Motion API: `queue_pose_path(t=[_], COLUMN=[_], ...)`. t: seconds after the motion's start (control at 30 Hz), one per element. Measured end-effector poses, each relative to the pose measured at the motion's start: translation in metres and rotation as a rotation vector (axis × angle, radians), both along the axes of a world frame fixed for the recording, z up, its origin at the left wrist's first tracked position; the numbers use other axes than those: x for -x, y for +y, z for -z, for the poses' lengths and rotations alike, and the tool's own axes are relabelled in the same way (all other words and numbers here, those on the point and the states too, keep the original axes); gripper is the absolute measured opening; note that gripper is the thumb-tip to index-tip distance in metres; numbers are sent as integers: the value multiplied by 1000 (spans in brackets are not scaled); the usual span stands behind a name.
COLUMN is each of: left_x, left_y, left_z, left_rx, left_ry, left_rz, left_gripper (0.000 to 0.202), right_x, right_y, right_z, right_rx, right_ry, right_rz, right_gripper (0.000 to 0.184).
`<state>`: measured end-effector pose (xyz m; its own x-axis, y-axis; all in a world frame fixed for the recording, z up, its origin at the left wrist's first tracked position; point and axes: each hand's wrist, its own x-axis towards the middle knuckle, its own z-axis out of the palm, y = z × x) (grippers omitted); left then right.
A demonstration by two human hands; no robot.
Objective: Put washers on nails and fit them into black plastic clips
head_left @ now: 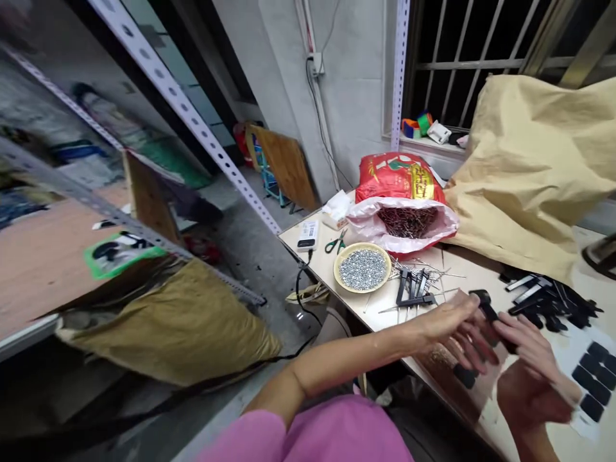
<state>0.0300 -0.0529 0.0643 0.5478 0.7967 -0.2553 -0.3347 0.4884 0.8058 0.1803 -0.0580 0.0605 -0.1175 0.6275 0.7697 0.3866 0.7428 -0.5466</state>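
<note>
Both my hands are at the right of the head view, over the near edge of the table, with a long black plastic part (pixel 488 311) between them. My left hand (pixel 457 327) has its thumb against the upper end of the part, its other fingers hanging loosely below. Fingers of my right hand (pixel 534 359) are closed around the lower end. Blur hides the part's exact kind. Left of my hands lie black angular frames (pixel 414 289) among thin metal rods. A dark rounded pad (pixel 466 375) sits under my left fingers.
A yellow bowl (pixel 363 268) holds small silvery pieces. Behind it are a red sack (pixel 399 176) of brownish screws or nails, green-handled scissors (pixel 335 242) and a white device (pixel 308 235). Black parts (pixel 558 305) and black pads (pixel 597 372) lie right. A perforated metal post (pixel 192 122) rises left.
</note>
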Motion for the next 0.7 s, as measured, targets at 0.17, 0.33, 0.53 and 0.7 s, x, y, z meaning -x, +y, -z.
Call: queue_pose_path(t=[0.17, 0.33, 0.53, 0.7], left_x=[20, 8, -16, -25], left_y=[26, 78, 102, 120], left_z=[23, 52, 68, 77], left_rx=[-499, -744, -831, -844], left_ry=[1064, 1530, 1611, 1591], left_rz=[-333, -75, 43, 79], left_gripper=[27, 31, 30, 31], right_x=[1, -40, -72, -79], right_y=[-15, -24, -37, -35], right_z=[-29, -18, 8, 22], right_rx=[224, 614, 713, 825], right_ry=[395, 344, 153, 152], right_rz=[213, 282, 381, 408], right_gripper=[19, 20, 36, 38])
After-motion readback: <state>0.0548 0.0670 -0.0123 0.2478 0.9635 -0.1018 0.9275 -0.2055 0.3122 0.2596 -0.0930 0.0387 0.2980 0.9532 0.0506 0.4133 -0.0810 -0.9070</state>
